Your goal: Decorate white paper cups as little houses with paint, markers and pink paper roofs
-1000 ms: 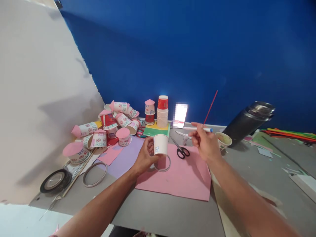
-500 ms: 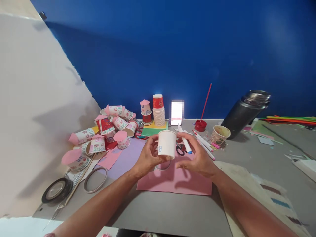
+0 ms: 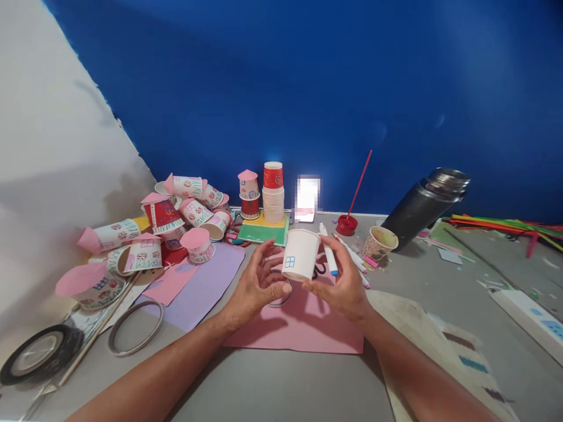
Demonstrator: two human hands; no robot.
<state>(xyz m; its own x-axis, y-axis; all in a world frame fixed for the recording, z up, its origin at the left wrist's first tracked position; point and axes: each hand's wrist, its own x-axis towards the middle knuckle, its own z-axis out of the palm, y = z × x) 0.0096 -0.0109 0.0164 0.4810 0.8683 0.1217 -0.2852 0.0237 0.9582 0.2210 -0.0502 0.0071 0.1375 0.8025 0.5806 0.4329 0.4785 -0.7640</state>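
Both hands hold 1 small white paper cup [image 3: 301, 254] upside down above the pink paper sheet [image 3: 308, 328] on the grey counter [image 3: 281, 387]. The left hand [image 3: 255, 285] supports the cup at its lower left, fingers partly spread, thumb under the rim. The right hand [image 3: 341, 281] grips the cup's right side and also clamps a white marker with a blue tip [image 3: 328, 255] between its fingers.

Work done, judged from the present state: 1 small blue window, a square divided into 4 panes, is drawn on the cup wall. No door, no further markings and no roof show on the visible side; the far side is hidden. By comparison, the finished pile of decorated cups with pink paper cone tops [image 3: 176, 220] at the left rear carries fuller decoration, so the bulk of the work on this cup appears outstanding.

Nearby: a stack of unused paper cups [image 3: 273, 196] on green and yellow blocks, black scissors [image 3: 317, 269] partly hidden behind the cup, a purple paper sheet [image 3: 206, 287], a tape ring [image 3: 134, 328] and a dark flask [image 3: 424, 202].
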